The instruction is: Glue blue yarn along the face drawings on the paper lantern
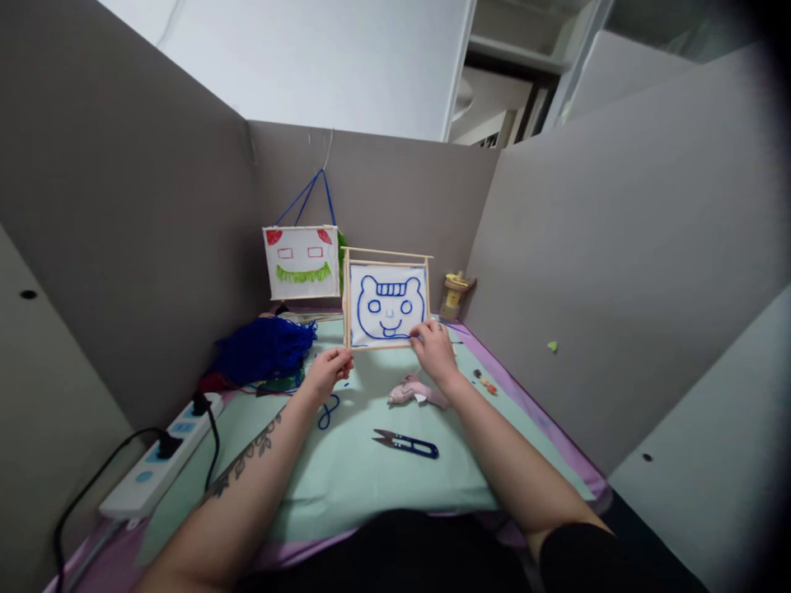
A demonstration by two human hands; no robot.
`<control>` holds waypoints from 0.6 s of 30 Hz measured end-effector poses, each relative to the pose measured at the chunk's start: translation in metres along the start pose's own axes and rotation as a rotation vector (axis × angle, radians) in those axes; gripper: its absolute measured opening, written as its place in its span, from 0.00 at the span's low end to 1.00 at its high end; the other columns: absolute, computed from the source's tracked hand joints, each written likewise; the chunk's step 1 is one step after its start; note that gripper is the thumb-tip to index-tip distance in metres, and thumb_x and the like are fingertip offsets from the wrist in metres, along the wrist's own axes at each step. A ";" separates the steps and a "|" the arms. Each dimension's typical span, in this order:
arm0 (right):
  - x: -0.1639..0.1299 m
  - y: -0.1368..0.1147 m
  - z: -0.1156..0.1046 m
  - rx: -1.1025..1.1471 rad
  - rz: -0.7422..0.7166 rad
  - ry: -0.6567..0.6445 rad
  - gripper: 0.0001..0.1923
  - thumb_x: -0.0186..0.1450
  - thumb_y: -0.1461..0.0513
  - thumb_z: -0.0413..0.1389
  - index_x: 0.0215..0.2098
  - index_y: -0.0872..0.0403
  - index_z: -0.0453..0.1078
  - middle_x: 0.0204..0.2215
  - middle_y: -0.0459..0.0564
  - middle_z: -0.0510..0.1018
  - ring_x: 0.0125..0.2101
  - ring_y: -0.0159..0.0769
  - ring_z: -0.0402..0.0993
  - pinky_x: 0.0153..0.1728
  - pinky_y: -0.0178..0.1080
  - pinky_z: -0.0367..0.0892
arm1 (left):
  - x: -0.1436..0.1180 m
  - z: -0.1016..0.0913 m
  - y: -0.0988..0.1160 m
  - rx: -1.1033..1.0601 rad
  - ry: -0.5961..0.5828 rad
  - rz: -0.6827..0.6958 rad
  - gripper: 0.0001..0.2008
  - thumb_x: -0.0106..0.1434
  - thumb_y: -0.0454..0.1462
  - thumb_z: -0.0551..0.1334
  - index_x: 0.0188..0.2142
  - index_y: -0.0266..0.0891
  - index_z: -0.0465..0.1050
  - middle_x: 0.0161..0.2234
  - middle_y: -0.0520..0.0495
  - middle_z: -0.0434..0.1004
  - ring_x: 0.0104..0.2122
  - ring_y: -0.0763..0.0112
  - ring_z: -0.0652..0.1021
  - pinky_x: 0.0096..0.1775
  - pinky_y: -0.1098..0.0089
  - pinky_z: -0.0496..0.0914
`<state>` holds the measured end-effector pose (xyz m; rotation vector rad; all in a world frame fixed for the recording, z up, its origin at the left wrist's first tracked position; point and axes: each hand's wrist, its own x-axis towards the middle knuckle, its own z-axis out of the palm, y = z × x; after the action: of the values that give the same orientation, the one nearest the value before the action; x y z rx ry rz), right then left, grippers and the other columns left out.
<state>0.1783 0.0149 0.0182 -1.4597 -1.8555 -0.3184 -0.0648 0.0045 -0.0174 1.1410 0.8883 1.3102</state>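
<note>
The left hand (327,368) and right hand (434,347) pinch the bottom corners of the panel (387,308). It appears light and fragile. Grip the wooden sticks, not the fabric.

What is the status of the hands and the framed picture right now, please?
Left hand grips framed bear panel at its lower left corner. Right hand holds the lower right edge. Panel upright above green mat. Snips lie nearer, untouched.

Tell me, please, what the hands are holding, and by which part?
Both hold the stick-framed white panel with a blue yarn bear face: left hand at its bottom-left corner, right hand at its bottom-right.
</note>
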 end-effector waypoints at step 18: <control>0.028 -0.020 -0.016 -0.110 -0.199 0.008 0.09 0.64 0.61 0.51 0.34 0.50 0.74 0.40 0.53 0.70 0.41 0.43 0.60 0.40 0.41 0.56 | 0.001 -0.001 -0.002 -0.013 -0.009 0.002 0.17 0.46 0.46 0.68 0.24 0.34 0.70 0.20 0.50 0.69 0.19 0.79 0.66 0.22 0.75 0.59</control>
<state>0.1637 0.0190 0.0530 -1.3448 -2.0086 -0.5287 -0.0655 0.0061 -0.0199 1.1379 0.8709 1.3097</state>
